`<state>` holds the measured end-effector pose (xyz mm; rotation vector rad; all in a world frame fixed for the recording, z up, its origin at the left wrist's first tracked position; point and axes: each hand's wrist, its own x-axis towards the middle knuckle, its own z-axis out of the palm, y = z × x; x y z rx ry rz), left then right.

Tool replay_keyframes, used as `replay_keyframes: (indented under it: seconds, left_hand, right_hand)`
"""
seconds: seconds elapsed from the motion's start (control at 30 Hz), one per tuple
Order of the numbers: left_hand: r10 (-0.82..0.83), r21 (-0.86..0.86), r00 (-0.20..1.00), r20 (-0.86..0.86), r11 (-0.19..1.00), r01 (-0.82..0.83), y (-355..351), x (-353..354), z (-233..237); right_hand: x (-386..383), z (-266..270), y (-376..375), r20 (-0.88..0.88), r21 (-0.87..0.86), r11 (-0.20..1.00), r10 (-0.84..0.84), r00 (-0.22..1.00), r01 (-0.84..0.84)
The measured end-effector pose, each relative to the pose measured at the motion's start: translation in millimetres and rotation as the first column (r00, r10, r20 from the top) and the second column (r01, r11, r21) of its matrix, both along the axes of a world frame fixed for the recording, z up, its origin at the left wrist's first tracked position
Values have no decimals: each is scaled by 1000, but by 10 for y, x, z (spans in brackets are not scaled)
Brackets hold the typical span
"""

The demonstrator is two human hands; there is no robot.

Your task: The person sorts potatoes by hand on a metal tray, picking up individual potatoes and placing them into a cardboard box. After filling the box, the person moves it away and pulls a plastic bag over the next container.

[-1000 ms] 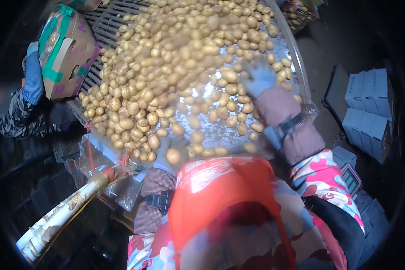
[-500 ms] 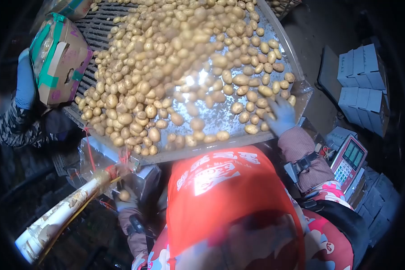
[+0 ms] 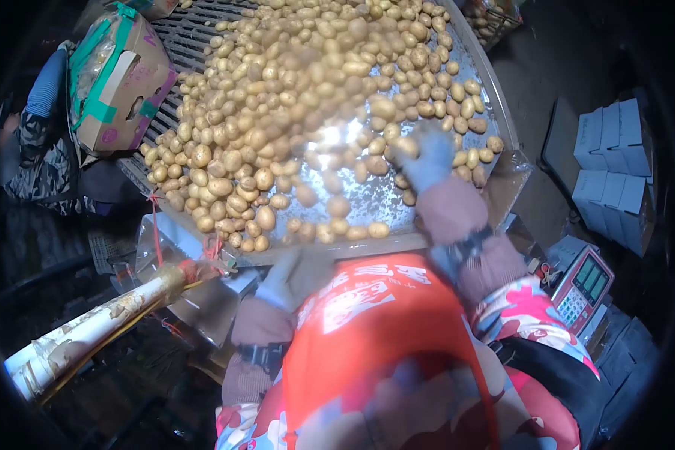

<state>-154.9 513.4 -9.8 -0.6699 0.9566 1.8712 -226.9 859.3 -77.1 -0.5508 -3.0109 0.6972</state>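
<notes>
Many yellow potatoes (image 3: 232, 161) lie heaped on a metal sorting tray (image 3: 379, 206), with a looser scatter toward its right side. Over that scatter is my right hand (image 3: 430, 159), in a pale blue glove and smeared by motion. A potato (image 3: 405, 148) lies at its fingertips; whether they grip it does not show. My left hand (image 3: 289, 277), gloved too, is by the tray's front edge, left of the red apron (image 3: 382, 315). Blur hides its fingers and anything in them.
A taped cardboard box (image 3: 120, 90) stands at the tray's left, beside another person's sleeved arm (image 3: 46, 86). A white pole (image 3: 97, 322) juts in at lower left. On the right are a digital scale (image 3: 583, 289) and stacked white boxes (image 3: 611, 172).
My left hand has risen from below the tray's left corner, where a potato showed at it, to the front edge. My right hand has moved left and farther in over the potatoes.
</notes>
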Motion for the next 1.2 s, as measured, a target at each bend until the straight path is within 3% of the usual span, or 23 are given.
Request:
replay_keyframes:
  seconds: [0.03,0.1,0.13,0.2,0.23,0.27,0.3,0.37,0.43,0.47,0.5,0.53,0.57,0.6,0.67,0.77,0.83,0.87,0.93,1.03,1.07,1.1,1.2]
  left_hand:
    - [79,76,996,48,994,-82,273,-78,20]
    - [142,229,985,100,960,-161,611,-263,-167]
    - [167,300,978,124,933,-197,678,-309,-285]
    - [29,-30,924,-382,999,-44,477,-85,-973]
    - [118,61,953,-279,993,-104,321,-19,-933]
    - [200,140,966,-164,974,-178,167,45,-885]
    - [326,379,879,350,808,-450,-59,58,-587]
    - [426,212,880,209,859,-467,-746,448,-611]
    - [488,119,851,194,850,-514,-1513,754,-525]
    - [682,-71,731,36,731,-678,-1636,820,-321]
    - [826,-348,506,-248,411,-842,-1851,880,-401]
    - [833,-447,459,-309,299,-843,-2410,987,-663]
    - [827,-540,425,-369,181,-822,-2975,1101,-929]
    - [945,-633,219,-242,17,-774,-2617,875,-485]
    - [897,-346,411,-162,339,-875,-2956,1096,-723]
    - [634,-285,766,-106,719,-634,-1831,820,-348]
    - [421,-244,905,-64,873,-424,-1279,610,-387]
    - [350,-283,937,-18,897,-341,-962,461,-333]
    - [293,-228,956,11,931,-283,-544,222,-445]
    - [224,-248,974,-24,943,-223,-105,-68,-441]
    - [189,-273,981,-49,942,-195,-10,-135,-416]
    - [152,-288,986,-75,943,-167,-87,-184,-625]
    - [243,-245,968,-61,936,-251,-103,-247,-876]
  right_hand:
    - [77,180,-250,124,-99,988,126,984,-114]
    - [124,241,-464,-46,-186,893,410,911,-411]
    - [127,120,-488,-317,-103,801,535,783,-590]
    - [-80,231,-328,-333,-217,748,547,768,-628]
    - [-378,359,-54,-61,-422,791,462,885,-442]
    - [-647,-139,302,-393,-46,930,318,863,-364]
    - [-822,-98,627,-254,-25,970,226,940,-240]
    - [-1174,10,1269,74,99,994,31,997,-39]
    - [-1226,-114,1187,150,197,980,-33,988,3]
    - [-1217,-130,1145,187,254,967,-76,979,26]
    - [-1071,-226,967,129,429,899,37,991,-89]
    - [-923,-312,784,77,611,776,137,988,-156]
    - [-841,-410,678,-43,557,826,137,990,-90]
    - [-762,-518,577,-164,493,869,137,977,-39]
    - [-370,-334,441,-233,328,943,140,962,-58]
    - [-14,-481,504,-177,10,992,122,977,-122]
    - [105,-650,501,-174,-185,979,49,983,-82]
    - [191,-572,432,-141,-412,911,-63,988,-1]
    - [338,-271,278,-5,-775,613,-248,969,152]
    - [488,-225,649,50,-694,720,35,998,9]
    - [490,-179,1020,84,-624,781,55,995,10]
    - [492,-139,1402,97,-543,839,22,995,34]
    - [798,-39,2577,35,-181,964,-194,980,197]
